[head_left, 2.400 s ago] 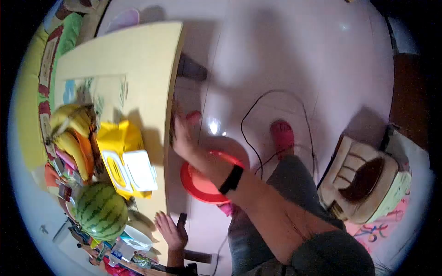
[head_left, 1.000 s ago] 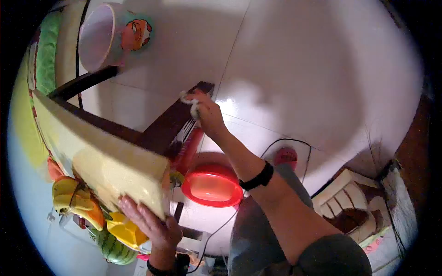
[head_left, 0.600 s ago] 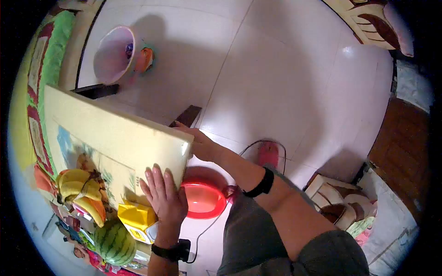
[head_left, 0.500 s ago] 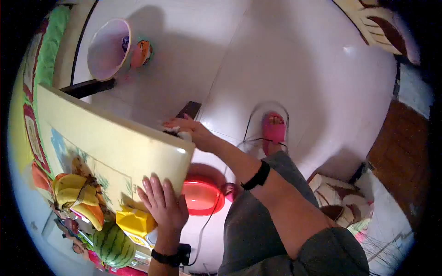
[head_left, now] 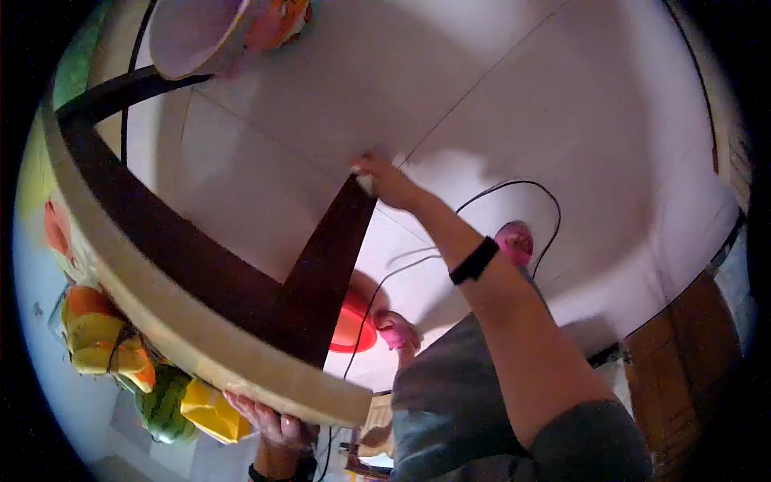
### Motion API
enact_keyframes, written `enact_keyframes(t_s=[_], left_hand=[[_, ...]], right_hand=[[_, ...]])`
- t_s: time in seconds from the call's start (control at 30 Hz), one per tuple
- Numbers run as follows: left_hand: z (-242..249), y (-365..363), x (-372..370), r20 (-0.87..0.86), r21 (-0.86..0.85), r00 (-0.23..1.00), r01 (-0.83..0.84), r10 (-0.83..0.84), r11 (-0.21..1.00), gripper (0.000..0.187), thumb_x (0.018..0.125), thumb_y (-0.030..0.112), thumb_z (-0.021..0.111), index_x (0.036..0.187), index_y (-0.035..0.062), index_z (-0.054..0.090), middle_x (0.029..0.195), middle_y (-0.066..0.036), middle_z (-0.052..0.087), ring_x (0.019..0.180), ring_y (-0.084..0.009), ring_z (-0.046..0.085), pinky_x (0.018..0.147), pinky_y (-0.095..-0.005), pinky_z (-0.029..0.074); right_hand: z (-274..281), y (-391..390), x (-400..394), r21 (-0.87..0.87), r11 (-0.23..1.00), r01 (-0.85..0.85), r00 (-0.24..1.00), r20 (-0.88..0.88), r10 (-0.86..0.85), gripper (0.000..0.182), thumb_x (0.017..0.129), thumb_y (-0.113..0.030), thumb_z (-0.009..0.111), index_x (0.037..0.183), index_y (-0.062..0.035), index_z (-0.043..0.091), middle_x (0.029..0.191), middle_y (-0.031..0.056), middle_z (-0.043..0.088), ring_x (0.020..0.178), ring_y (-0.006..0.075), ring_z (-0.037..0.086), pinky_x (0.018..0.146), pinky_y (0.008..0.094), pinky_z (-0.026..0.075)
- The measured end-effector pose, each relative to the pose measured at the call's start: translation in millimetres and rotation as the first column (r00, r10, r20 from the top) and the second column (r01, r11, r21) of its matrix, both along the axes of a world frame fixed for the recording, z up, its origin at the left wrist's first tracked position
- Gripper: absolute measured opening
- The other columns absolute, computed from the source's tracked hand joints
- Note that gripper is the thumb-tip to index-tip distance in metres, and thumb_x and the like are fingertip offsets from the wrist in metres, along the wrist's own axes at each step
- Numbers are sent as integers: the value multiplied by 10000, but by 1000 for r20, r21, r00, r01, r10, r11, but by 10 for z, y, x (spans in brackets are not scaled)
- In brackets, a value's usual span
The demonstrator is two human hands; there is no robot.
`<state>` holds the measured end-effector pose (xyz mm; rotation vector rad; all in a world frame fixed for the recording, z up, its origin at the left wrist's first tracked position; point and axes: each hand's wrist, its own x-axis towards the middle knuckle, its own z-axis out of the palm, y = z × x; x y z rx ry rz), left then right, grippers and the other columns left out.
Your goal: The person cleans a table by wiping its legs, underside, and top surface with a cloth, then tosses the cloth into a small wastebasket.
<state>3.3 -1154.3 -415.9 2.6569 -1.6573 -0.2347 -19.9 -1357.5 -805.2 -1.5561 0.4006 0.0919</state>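
Note:
My right hand (head_left: 381, 181) is closed around a small whitish wad, probably a cloth (head_left: 365, 184), at the foot of a dark brown table leg (head_left: 321, 269). My left hand (head_left: 273, 423) lies with its fingers stretched out on top of the table, near the corner of its cream edge (head_left: 201, 321). Beside those fingers is a yellow packet (head_left: 213, 411). Further along the tabletop are a watermelon (head_left: 165, 403) and some bananas (head_left: 104, 337).
A red basin (head_left: 352, 323) sits on the floor by the table leg, close to my feet in pink slippers (head_left: 514, 241). A dark cable (head_left: 554, 209) loops across the floor. A pale bucket (head_left: 193, 36) and an orange-patterned bag (head_left: 281, 22) stand at the far left.
My right hand has gone from the table's edge down to the foot of the leg, with the whitish cloth. My view has tilted, showing the table's dark frame and legs. My left hand stays by the corner.

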Motion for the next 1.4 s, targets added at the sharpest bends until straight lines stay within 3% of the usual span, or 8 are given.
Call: enact_keyframes(t_s=[0.07,0.13,0.3,0.37,0.6,0.8,1.13,1.4], left_hand=[[70,-63,-25,-63,66,995,-70,74,995,309,856,293,427,1122,139,394,1191,-235,376,1110,-486,369,962,-712,152],[89,-106,23,-66,165,998,10,1,986,155,764,255,502,821,131,428,849,-162,385,825,-380,452,930,-711,193],[105,-183,18,-127,113,991,-21,36,993,365,719,268,598,1066,183,528,1239,-120,445,1220,-373,364,998,-643,183],[119,-246,41,-136,73,990,-22,32,997,406,733,285,615,1124,210,535,1342,-70,397,1293,-308,304,1023,-617,170],[158,-268,73,-183,75,979,-73,86,994,349,738,290,622,1080,253,564,1276,-1,446,1194,-228,407,958,-597,268],[145,-75,32,-252,136,966,-21,55,990,357,752,406,613,1102,371,551,1268,105,439,1059,-130,466,897,-541,311],[71,-39,-42,-267,151,964,23,18,988,377,743,396,582,1110,392,495,1198,124,363,1049,-131,416,829,-508,343],[61,-31,7,-198,146,980,42,-12,988,396,736,388,556,1116,410,451,1142,138,302,1040,-132,376,774,-481,368]], right_hand=[[658,-131,108,-129,981,-145,928,325,180,262,844,-168,428,1009,-47,591,1077,168,548,1028,298,517,883,362,414],[1483,-315,325,221,913,-342,936,-9,353,265,839,-193,436,941,-44,630,971,163,596,936,295,556,787,381,444],[2648,-572,576,313,797,-517,844,35,534,300,842,-232,454,942,-11,631,946,180,613,850,313,576,755,387,453],[2160,-369,523,-61,863,-501,816,299,495,308,863,-220,441,984,9,609,971,180,613,897,307,573,810,377,441],[2012,-412,593,-166,772,-614,745,202,636,245,850,-95,457,1038,-16,593,1021,180,598,942,299,564,869,344,427],[754,-310,819,-297,241,-924,292,-143,946,292,813,-85,490,1082,-92,602,1091,95,598,1063,255,524,956,361,388],[-391,-408,854,-442,11,-897,222,-429,876,341,795,-170,542,1123,-254,575,1157,62,569,1039,308,546,913,497,399],[1751,-468,605,412,767,-491,840,-7,542,343,894,-339,491,829,-41,649,708,107,611,670,239,592,665,358,459]])
